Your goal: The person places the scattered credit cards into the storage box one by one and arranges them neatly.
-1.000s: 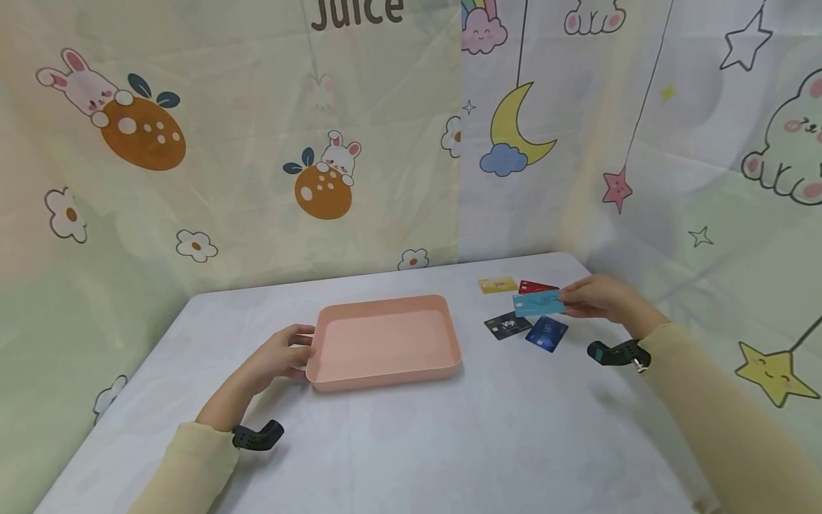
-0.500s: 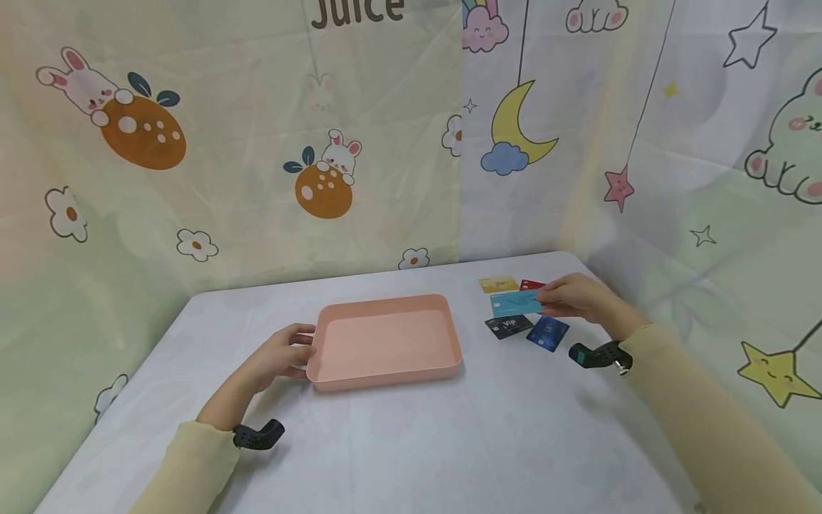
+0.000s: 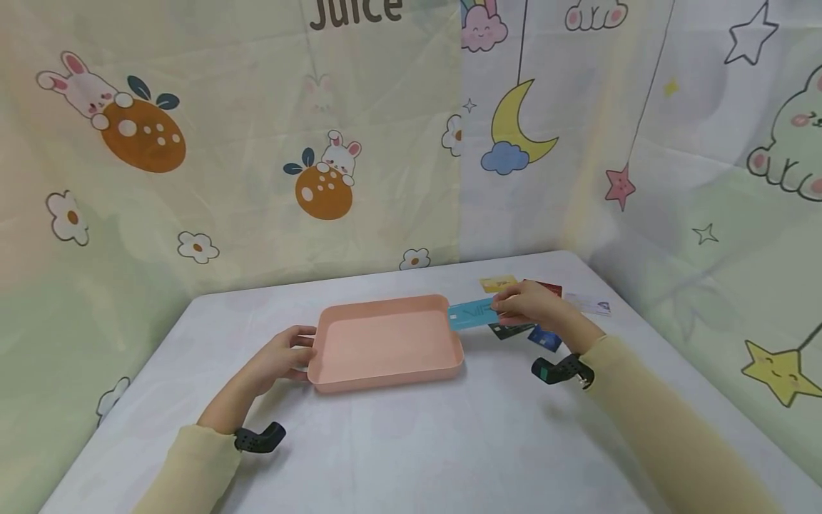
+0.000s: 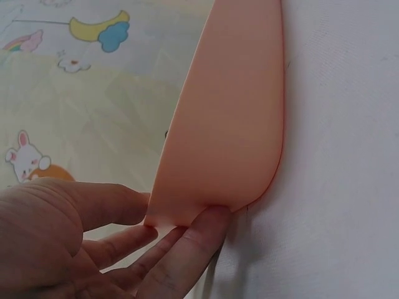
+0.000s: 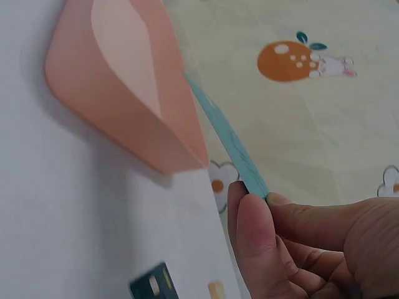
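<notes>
Between the thumb and fingers of my right hand is a light blue card, raised above the table. In the head view its left end overlaps the right edge of the pink tray. The right wrist view shows the card nearly edge-on, tilted by the tray rim. My left hand touches the tray's left end with extended fingers; in the left wrist view the fingertips lie against the tray wall. The inside of the tray shows bare pink.
Around and behind my right hand lie a yellow card, a red card, a black card, a dark blue card and a whitish card. Printed cloth hangs behind the white table.
My right hand has carried the light blue card leftward from above the other cards to the tray's right edge. The whitish card has come into sight. My left hand and the tray stay put.
</notes>
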`<action>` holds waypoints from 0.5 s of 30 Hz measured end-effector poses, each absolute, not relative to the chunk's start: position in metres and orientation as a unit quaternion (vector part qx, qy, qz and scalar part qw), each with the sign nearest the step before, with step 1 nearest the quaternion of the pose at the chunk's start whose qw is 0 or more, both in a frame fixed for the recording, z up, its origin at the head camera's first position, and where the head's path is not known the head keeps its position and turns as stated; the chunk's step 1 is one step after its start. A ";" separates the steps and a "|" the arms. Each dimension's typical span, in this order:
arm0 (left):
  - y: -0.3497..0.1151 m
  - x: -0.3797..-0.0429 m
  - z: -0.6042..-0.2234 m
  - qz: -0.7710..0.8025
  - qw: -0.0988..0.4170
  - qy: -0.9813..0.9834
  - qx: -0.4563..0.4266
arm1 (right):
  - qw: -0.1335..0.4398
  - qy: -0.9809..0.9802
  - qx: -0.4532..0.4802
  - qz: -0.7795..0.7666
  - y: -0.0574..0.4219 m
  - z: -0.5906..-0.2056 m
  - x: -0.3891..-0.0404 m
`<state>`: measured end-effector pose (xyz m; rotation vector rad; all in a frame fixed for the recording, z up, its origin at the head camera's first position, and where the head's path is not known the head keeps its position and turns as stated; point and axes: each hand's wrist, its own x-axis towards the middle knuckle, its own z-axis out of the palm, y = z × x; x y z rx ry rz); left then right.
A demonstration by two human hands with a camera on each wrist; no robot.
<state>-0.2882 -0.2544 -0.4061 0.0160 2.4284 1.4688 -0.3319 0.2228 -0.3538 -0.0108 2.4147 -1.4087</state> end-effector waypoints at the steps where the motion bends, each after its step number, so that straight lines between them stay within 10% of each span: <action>1: -0.255 -0.288 -0.407 0.512 0.152 0.845 0.005 | 0.173 0.849 -0.008 -0.498 0.218 -0.354 -0.332; 15: -0.257 -0.291 -0.407 0.513 0.156 0.844 0.007 | 0.166 0.835 -0.002 -0.525 0.147 -0.361 -0.331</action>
